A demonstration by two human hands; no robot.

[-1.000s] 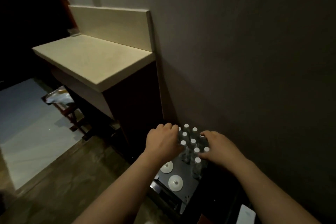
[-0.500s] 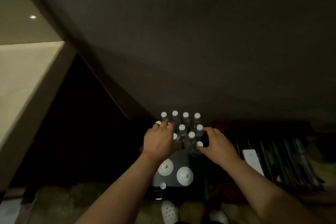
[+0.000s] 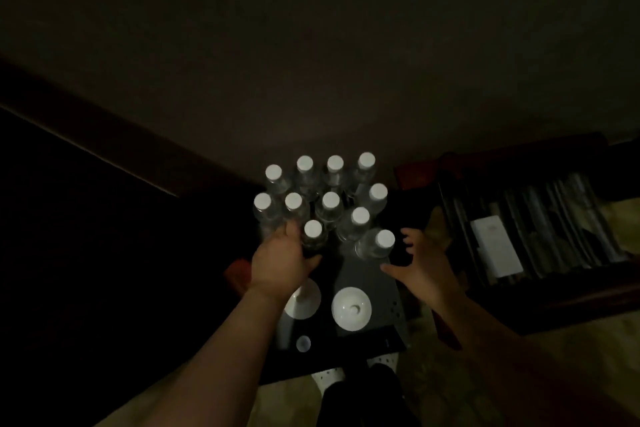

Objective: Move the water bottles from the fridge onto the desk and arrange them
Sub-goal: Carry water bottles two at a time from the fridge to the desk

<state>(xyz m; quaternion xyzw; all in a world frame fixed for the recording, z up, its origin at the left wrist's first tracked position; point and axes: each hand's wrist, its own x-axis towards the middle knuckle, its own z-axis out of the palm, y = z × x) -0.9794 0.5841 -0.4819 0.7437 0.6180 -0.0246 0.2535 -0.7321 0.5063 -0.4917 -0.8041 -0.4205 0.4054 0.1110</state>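
Several clear water bottles with white caps (image 3: 330, 200) stand packed together on a dark grey desk top (image 3: 360, 276) against the wall. My left hand (image 3: 280, 262) wraps the front bottle (image 3: 313, 236) near the group's left side. My right hand (image 3: 420, 263) hovers with fingers spread just right of the front-right bottle (image 3: 377, 244), apart from it. The fridge is not in sight.
Two white lidded cups (image 3: 351, 308) and a small round cap (image 3: 303, 343) sit on the desk in front of the bottles. To the right is a dark slatted rack (image 3: 554, 229) holding a white flat box (image 3: 495, 250). My white slippers (image 3: 327, 380) show below.
The camera has tilted down onto the bottles. My right hand has come off the bottles and spread out to the right. My left hand has stayed at the group's front left.
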